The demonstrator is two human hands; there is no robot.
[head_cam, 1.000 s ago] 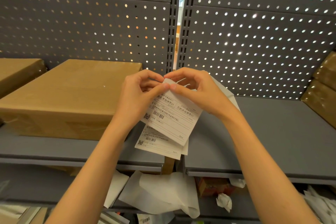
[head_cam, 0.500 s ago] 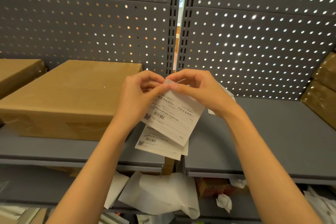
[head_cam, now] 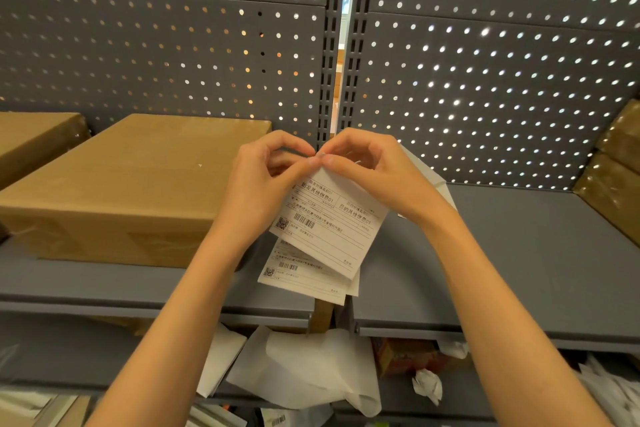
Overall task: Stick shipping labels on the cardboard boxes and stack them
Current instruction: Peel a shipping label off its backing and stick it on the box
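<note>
Both hands up in front of the shelf, fingertips meeting at the top corner of a small stack of shipping labels (head_cam: pixel 332 222). Left hand (head_cam: pixel 266 180) pinches that corner btwn thumb and curled fingers; right hand (head_cam: pixel 374 173) pinches the same spot from the other side, fingers curled too. Labels hang down tilted, printed side toward the camera, w/ barcodes and QR codes showing; at least 2 sheets, the lower one (head_cam: pixel 304 274) sticking out below the front one. A white sheet edge shows behind the right hand, can't tell what it is.

Big cardboard box (head_cam: pixel 131 184) lies flat on the left part of the gray shelf (head_cam: pixel 502 270), just left of the left hand, top bare. Another box (head_cam: pixel 34 139) at the far left edge, partly cut off. More brown boxes (head_cam: pixel 616 177) stacked at the far right.

Perforated gray back panel (head_cam: pixel 485 80) behind it all. Lower shelf holds crumpled white paper (head_cam: pixel 304 367) and scraps.
</note>
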